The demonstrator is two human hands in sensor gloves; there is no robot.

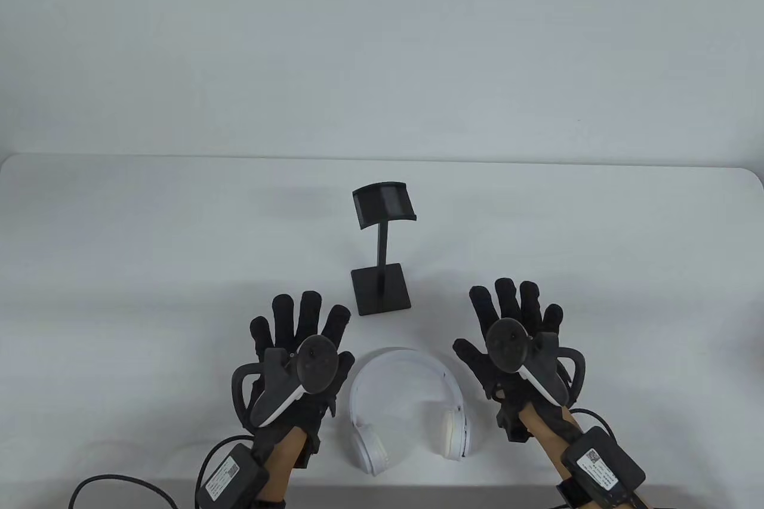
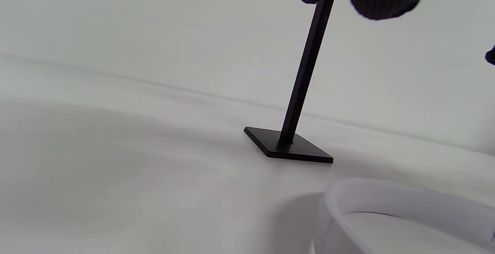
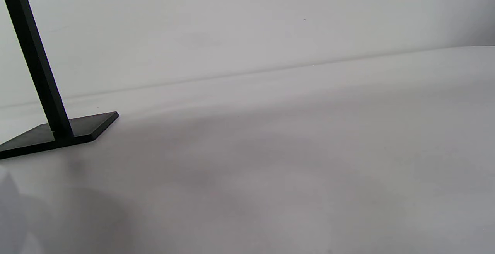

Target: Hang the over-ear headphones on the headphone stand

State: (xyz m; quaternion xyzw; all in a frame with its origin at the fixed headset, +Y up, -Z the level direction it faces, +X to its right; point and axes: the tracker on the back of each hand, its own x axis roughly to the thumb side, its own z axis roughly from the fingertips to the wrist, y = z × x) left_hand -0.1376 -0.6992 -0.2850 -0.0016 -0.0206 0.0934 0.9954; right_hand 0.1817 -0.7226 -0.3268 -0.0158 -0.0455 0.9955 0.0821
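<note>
White over-ear headphones lie flat on the white table near its front edge, between my hands. Their headband also shows in the left wrist view. A black headphone stand stands upright just behind them, with a square base and a curved top rest; it shows in the left wrist view and the right wrist view. My left hand is spread open, left of the headphones, holding nothing. My right hand is spread open to their right, holding nothing.
A pale wall rises behind the table's far edge. Black cables run from my left wrist unit over the front edge.
</note>
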